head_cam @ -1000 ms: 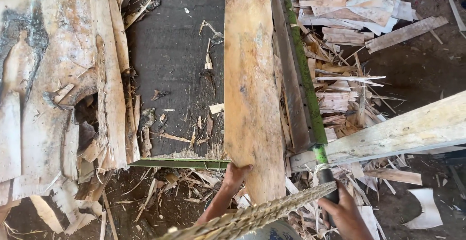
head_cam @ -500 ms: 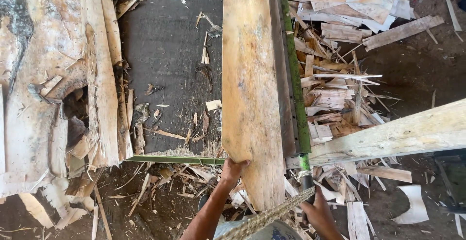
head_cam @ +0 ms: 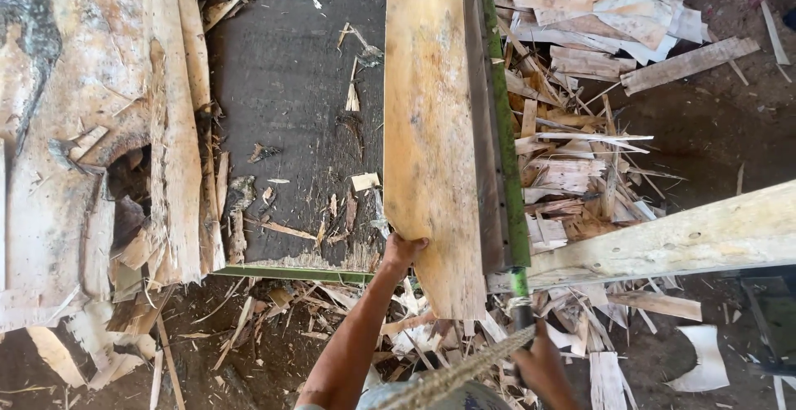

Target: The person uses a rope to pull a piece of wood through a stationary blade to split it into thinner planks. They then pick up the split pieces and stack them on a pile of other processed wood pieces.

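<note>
The person's left hand [head_cam: 404, 251] is gripping the near left edge of a long pale wooden plank [head_cam: 431, 128], fingers curled over it, while the plank is lying lengthwise on the dark grey counter [head_cam: 290, 111], hard against a green metal rail [head_cam: 502, 128] on its right. The right hand [head_cam: 539, 364] is closing around the rail's near end, below the plank's corner; how tightly cannot be told. Loose splinters [head_cam: 356, 87] are lying on the counter left of the plank, and a heap of pale wood offcuts [head_cam: 580, 128] is lying right of the rail. The plank's near end is overhanging the counter, so it could tip or slide off if the left hand slackens, and its rough edge could drive splinters into the fingers.
</note>
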